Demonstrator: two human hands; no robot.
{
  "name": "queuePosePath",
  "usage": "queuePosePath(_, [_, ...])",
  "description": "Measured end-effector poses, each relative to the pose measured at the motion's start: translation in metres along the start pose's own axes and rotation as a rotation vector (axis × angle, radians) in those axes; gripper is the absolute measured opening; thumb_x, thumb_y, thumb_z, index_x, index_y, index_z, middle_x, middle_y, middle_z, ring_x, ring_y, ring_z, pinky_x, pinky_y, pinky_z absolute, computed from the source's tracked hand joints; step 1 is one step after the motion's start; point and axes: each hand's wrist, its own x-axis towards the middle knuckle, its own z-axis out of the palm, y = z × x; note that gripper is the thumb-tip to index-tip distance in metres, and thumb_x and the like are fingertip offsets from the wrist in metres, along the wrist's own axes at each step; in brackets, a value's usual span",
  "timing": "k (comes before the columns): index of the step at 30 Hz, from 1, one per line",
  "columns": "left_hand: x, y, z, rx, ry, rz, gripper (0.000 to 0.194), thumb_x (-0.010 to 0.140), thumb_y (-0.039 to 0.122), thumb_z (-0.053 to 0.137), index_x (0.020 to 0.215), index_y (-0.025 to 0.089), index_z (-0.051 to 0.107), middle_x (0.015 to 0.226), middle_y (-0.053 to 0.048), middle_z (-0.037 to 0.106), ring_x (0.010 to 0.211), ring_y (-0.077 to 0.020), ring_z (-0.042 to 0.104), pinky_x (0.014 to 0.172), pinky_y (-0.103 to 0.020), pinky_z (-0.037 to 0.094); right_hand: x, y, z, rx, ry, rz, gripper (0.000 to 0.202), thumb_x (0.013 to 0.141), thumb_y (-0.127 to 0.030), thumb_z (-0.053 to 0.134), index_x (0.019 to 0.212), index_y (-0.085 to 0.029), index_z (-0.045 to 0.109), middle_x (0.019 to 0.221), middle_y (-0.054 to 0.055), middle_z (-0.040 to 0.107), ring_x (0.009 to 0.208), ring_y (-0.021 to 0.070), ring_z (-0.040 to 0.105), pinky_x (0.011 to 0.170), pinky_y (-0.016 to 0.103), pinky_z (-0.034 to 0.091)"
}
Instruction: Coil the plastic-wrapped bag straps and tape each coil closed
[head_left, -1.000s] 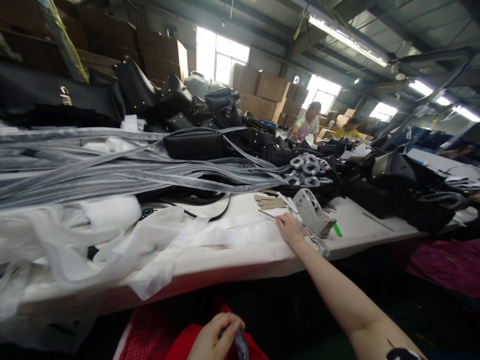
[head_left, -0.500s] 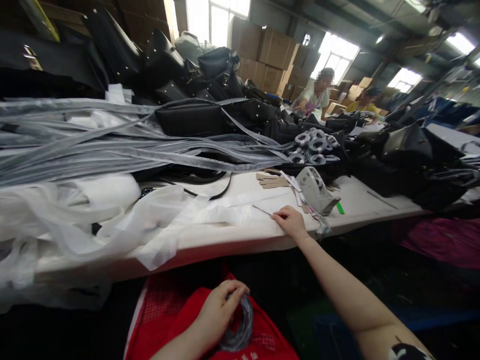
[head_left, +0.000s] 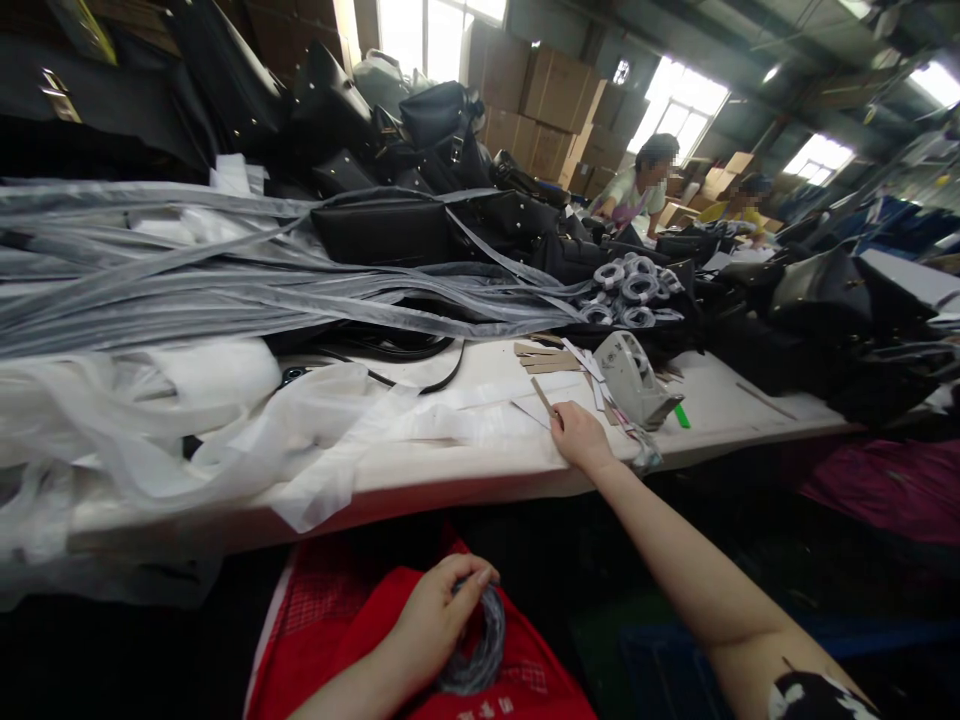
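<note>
My left hand [head_left: 442,615] is closed around the top of a coiled grey strap [head_left: 484,650], which looks wrapped in clear film, low over a red apron [head_left: 352,640]. On the white table near its front edge, my right hand [head_left: 579,435] pinches a narrow brown card strip [head_left: 543,396] that points up and away. A second thin strip, pale with a dark edge, lies beside its fingertips; whether the fingers touch it I cannot tell. Just right of this hand stands a grey tape dispenser [head_left: 634,380]. More brown card strips [head_left: 547,358] lie behind the hand.
Long film-covered straps [head_left: 360,300] stretch across the table's left half. Crumpled white sheeting [head_left: 225,430] hangs over the front edge. Several coiled straps [head_left: 637,288] are piled behind the dispenser. Black bags [head_left: 382,230] line the back, and two people work farther off.
My right hand has turned slightly, and a brown card strip now sticks up from its fingers beside the thin strip. My left hand keeps its hold on the coil.
</note>
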Motion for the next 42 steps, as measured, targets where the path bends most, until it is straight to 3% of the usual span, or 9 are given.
queuePosePath(5, [-0.003,0.005,-0.001,-0.047,-0.06,-0.077,0.044,0.086,0.055,0.046,0.093,0.018,0.067,0.064,-0.001,0.059,0.054,-0.0156,0.054,0.053,-0.025,0.041,0.018,0.006,-0.038,0.013,0.207,0.155,0.027,0.092,-0.023,0.04,0.104,-0.013,0.062,0.098,0.014,0.067,0.087,0.024,0.06,0.078,0.033,0.041])
queuePosePath(8, [-0.007,0.007,-0.003,-0.089,-0.08,-0.101,0.045,0.085,0.056,0.047,0.095,0.017,0.066,0.061,0.001,0.056,0.047,-0.0132,0.049,0.046,-0.023,0.037,0.001,-0.004,-0.068,0.211,0.342,0.144,0.032,0.094,-0.031,0.04,0.113,-0.014,0.06,0.086,0.009,0.068,0.076,0.0208,0.06,0.074,0.031,0.043])
queuePosePath(10, [-0.01,0.008,-0.003,-0.098,-0.061,-0.087,0.044,0.084,0.055,0.049,0.094,0.016,0.067,0.063,0.001,0.057,0.048,-0.0126,0.05,0.047,-0.023,0.037,-0.026,-0.025,-0.084,0.415,0.18,0.052,0.035,0.094,-0.04,0.043,0.109,-0.016,0.064,0.072,0.003,0.064,0.067,0.0172,0.058,0.067,0.027,0.042])
queuePosePath(14, [-0.013,0.007,-0.001,-0.182,-0.068,-0.101,0.049,0.085,0.06,0.047,0.094,0.016,0.068,0.058,0.001,0.055,0.046,-0.0118,0.047,0.046,-0.023,0.035,-0.095,-0.076,-0.105,0.709,-0.369,-0.085,0.046,0.098,-0.044,0.034,0.096,-0.017,0.071,0.076,0.003,0.065,0.067,0.0137,0.057,0.062,0.024,0.042])
queuePosePath(17, [-0.014,0.005,0.001,-0.295,-0.096,-0.117,0.057,0.085,0.066,0.041,0.089,0.016,0.068,0.051,0.002,0.052,0.045,-0.0119,0.044,0.046,-0.023,0.033,-0.136,-0.1,-0.11,0.7,-0.545,-0.17,0.033,0.094,-0.038,0.044,0.091,-0.019,0.072,0.081,0.003,0.066,0.073,0.0134,0.059,0.067,0.023,0.042])
queuePosePath(21, [-0.015,0.005,0.002,-0.313,-0.058,-0.057,0.058,0.084,0.067,0.044,0.086,0.014,0.068,0.07,-0.004,0.064,0.059,-0.0137,0.054,0.056,-0.024,0.041,-0.162,-0.109,-0.115,0.509,-0.564,-0.171,0.018,0.086,-0.031,0.056,0.082,-0.021,0.07,0.075,0.001,0.065,0.07,0.0133,0.058,0.064,0.023,0.039])
queuePosePath(27, [-0.024,0.008,0.003,-0.207,-0.064,-0.067,0.056,0.088,0.062,0.04,0.095,0.014,0.067,0.066,-0.002,0.061,0.047,-0.0108,0.048,0.047,-0.023,0.038,-0.173,-0.125,-0.133,0.165,-0.474,-0.201,0.026,0.083,-0.036,0.055,0.063,-0.02,0.055,0.06,0.0,0.058,0.055,0.0122,0.049,0.056,0.027,0.028])
queuePosePath(35, [-0.036,0.018,0.0,0.031,-0.047,0.126,0.044,0.095,0.048,0.037,0.083,0.017,0.065,0.073,-0.003,0.065,0.065,-0.0155,0.058,0.062,-0.025,0.044,-0.169,-0.159,-0.106,0.146,-0.538,-0.32,0.018,0.08,-0.031,0.056,0.068,-0.021,0.063,0.067,0.004,0.066,0.059,0.0156,0.056,0.057,0.029,0.03])
queuePosePath(42, [-0.038,0.02,-0.007,0.046,0.028,0.139,0.036,0.093,0.038,0.042,0.088,0.015,0.069,0.087,-0.006,0.07,0.082,-0.0194,0.062,0.076,-0.028,0.046,-0.153,-0.139,-0.1,0.31,-0.586,-0.244,0.023,0.077,-0.042,0.066,0.071,-0.021,0.066,0.066,0.0,0.065,0.059,0.0137,0.055,0.054,0.025,0.03])
